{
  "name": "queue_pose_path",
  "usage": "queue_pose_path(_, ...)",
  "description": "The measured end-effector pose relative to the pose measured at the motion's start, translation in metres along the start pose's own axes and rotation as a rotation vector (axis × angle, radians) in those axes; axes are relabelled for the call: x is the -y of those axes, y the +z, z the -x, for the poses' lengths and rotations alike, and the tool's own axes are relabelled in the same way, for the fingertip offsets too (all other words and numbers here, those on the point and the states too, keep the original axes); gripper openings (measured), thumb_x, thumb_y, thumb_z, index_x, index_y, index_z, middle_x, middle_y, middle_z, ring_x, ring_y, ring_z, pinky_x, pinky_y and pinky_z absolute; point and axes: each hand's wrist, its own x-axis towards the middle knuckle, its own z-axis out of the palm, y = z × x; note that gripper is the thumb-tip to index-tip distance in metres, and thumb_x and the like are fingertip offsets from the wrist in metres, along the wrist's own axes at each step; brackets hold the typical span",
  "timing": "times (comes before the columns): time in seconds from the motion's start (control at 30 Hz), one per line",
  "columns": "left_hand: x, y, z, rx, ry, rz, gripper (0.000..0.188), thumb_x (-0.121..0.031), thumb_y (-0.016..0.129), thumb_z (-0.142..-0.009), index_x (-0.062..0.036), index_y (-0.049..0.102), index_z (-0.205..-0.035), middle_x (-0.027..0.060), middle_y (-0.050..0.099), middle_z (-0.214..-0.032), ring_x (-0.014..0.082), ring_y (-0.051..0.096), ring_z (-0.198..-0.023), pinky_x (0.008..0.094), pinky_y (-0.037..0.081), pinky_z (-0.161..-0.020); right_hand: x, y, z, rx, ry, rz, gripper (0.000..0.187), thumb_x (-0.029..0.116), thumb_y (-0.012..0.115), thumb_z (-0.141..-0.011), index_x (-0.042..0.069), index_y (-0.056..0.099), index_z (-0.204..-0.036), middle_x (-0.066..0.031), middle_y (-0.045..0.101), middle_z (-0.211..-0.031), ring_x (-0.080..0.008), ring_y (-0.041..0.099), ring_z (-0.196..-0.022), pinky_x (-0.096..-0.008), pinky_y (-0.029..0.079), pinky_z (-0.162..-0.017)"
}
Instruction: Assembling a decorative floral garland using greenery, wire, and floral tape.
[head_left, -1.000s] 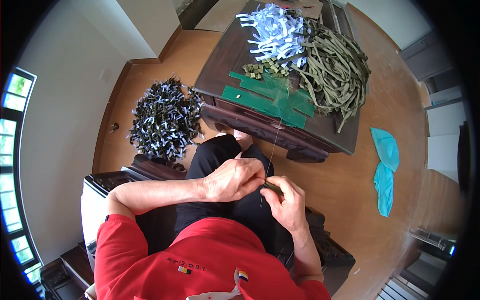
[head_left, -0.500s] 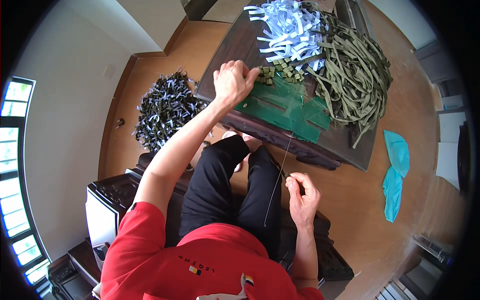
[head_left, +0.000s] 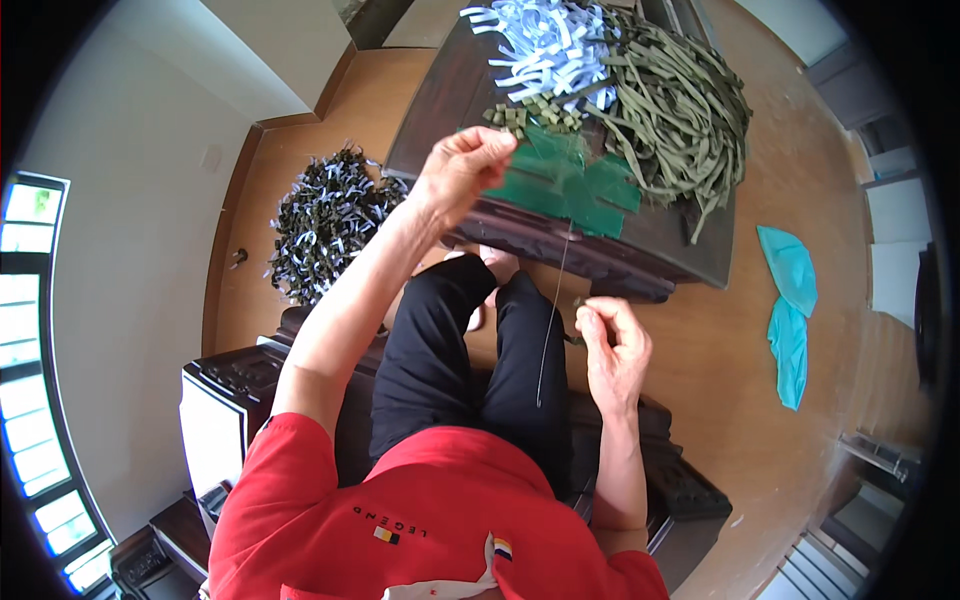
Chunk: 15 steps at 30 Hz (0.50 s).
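Your left hand (head_left: 455, 185) has thumb and index finger drawn together beside the small olive-green fabric cubes (head_left: 545, 112) on the dark brown wooden surface (head_left: 440, 95); I cannot tell whether they grip one. A careless pinch there could lift two or scatter the group. Your right hand (head_left: 617, 360) seems to pinch a short, dark olive fabric scrap (head_left: 574, 340), mostly hidden; loose fingers could drop it. Just left of that hand, the thin, grey, wire-like rod (head_left: 557, 300) reaches from the green tape patches (head_left: 530, 195) over your lap; a sleeve or wrist could snag it, and a hard tug could peel the tape. Farther right, the tangled olive-green fabric strips (head_left: 680, 125) overhang the surface and could slide off if caught.
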Motion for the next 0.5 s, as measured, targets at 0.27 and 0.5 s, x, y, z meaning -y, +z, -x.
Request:
queue_pose_path(0.27, 0.019, 0.064, 0.132, 0.223, -0.300, 0.591, 0.008, -0.014, 0.062, -0.091, -0.0055, 0.063, -0.090, 0.0056, 0.060, -0.074, 0.0099, 0.054, -0.062, 0.0213, 0.043, -0.055, 0.037, -0.002, 0.034, -0.081, -0.130, 0.081, 0.005, 0.000, 0.062, -0.084, -0.001, 0.062, -0.089, -0.0036, 0.061, -0.076, -0.0116, 0.051, -0.063, -0.0232, 0.043, -0.060)
queue_pose_path(0.5, 0.021, 0.075, 0.180, 0.263, -0.365, 0.723, 0.013, -0.016, 0.061, -0.092, -0.0068, 0.061, -0.084, 0.0063, 0.061, -0.076, 0.0104, 0.054, -0.062, 0.0216, 0.042, -0.055, 0.054, 0.004, 0.059, -0.086, -0.244, 0.092, 0.006, -0.002, 0.063, -0.082, -0.001, 0.062, -0.088, -0.0046, 0.062, -0.076, -0.0126, 0.053, -0.063, -0.0237, 0.044, -0.060)
